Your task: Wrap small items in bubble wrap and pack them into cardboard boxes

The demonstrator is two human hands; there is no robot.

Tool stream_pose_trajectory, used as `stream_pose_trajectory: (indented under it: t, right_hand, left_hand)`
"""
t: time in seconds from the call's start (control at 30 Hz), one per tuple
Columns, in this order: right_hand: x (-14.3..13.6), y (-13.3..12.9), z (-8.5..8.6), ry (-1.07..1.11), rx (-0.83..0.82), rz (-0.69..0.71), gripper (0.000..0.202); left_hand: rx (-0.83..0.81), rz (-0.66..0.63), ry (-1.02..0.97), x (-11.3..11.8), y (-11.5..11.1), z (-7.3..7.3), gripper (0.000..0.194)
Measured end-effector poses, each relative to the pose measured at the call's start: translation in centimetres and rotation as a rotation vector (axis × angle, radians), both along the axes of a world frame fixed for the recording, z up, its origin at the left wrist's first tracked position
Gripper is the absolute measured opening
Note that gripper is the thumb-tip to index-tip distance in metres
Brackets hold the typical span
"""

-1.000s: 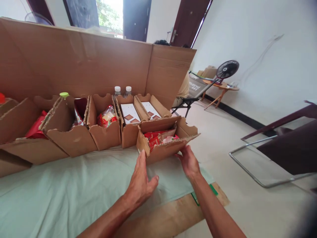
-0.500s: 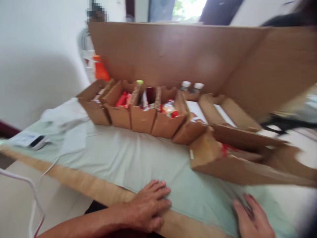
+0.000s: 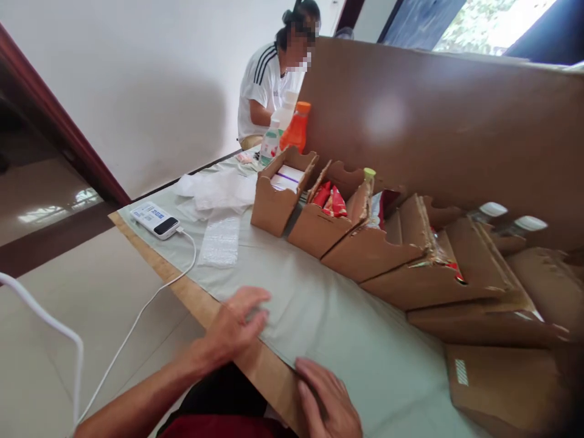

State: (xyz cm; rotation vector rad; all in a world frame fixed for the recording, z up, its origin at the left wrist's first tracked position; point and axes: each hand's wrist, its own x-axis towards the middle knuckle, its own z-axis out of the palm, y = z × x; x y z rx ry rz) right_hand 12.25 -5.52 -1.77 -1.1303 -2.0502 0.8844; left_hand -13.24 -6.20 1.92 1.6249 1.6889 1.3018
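Note:
My left hand [image 3: 239, 317] hovers at the table's front edge, thumb and fingers apart, with nothing in it. Lower down, my right hand [image 3: 329, 398] is by the cloth edge, a dark gap between thumb and fingers, and I see no object held. Nearest ahead of the left hand lies a sheet of bubble wrap [image 3: 219, 238] on the pale green cloth [image 3: 292, 292]. Beyond it stands a row of cardboard bins: one with white boxes [image 3: 287, 179], another with red packets [image 3: 335, 202]. Bins farther right hold wrapped goods, partly hidden by their walls.
A white power bank [image 3: 155, 220] with a cable [image 3: 157, 292] lies at the left. White plastic bags [image 3: 219, 188] and an orange bottle [image 3: 296, 129] are farther back. A person [image 3: 264, 85] sits behind; a tall cardboard panel [image 3: 410, 103] backs the bins.
The view has swung left, bringing the person, bottles and power bank further in. My left hand has lifted and its fingers curled; my right hand has come closer to it.

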Motion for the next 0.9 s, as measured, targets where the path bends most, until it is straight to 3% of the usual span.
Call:
stream_pose_trajectory:
  t: [0.07, 0.13, 0.27, 0.33, 0.4, 0.53, 0.6, 0.7, 0.77, 0.9]
  right_hand:
    - [-5.0, 3.3, 2.0, -0.109, 0.083, 0.175, 0.038]
    - [-10.8, 6.4, 3.1, -0.224, 0.159, 0.329, 0.043]
    - [-21.0, 10.7, 3.4, -0.451, 0.274, 0.467, 0.058]
    - [-24.0, 12.0, 3.0, -0.499, 0.296, 0.475, 0.044]
    - [-25.1, 12.7, 2.7, -0.501, 0.297, 0.463, 0.03]
    - [-22.4, 12.8, 3.0, -0.394, 0.258, 0.406, 0.027]
    - [-19.2, 12.1, 3.8, -0.212, 0.179, 0.395, 0.026]
    - [-13.1, 10.2, 5.1, 0.061, -0.064, 0.339, 0.021]
    - [-8.9, 8.8, 5.5, 0.196, -0.263, 0.183, 0.018]
    - [-1.8, 6.3, 4.6, 0.606, -0.601, -0.335, 0.023]
  left_hand:
    - [-0.076, 0.197, 0.023, -4.5, 0.8, 0.4, 0.031]
    - [-0.136, 0.289, 0.065, -8.1, 2.4, 0.8, 0.033]
    - [-0.17, 0.259, 0.132, -12.7, 8.2, 1.5, 0.032]
    - [-0.203, 0.223, 0.157, -14.3, 11.5, 1.6, 0.028]
    - [-0.238, 0.208, 0.175, -15.9, 14.1, 1.7, 0.023]
    - [-0.313, 0.236, 0.178, -19.4, 16.7, 1.9, 0.026]
    - [-0.341, 0.261, 0.168, -20.7, 17.1, 2.0, 0.03]
    - [-0.352, 0.297, 0.158, -21.4, 17.1, 2.1, 0.032]
    - [-0.339, 0.316, 0.162, -20.9, 16.8, 1.9, 0.037]
    - [-0.274, 0.332, 0.174, -18.0, 14.6, 1.0, 0.044]
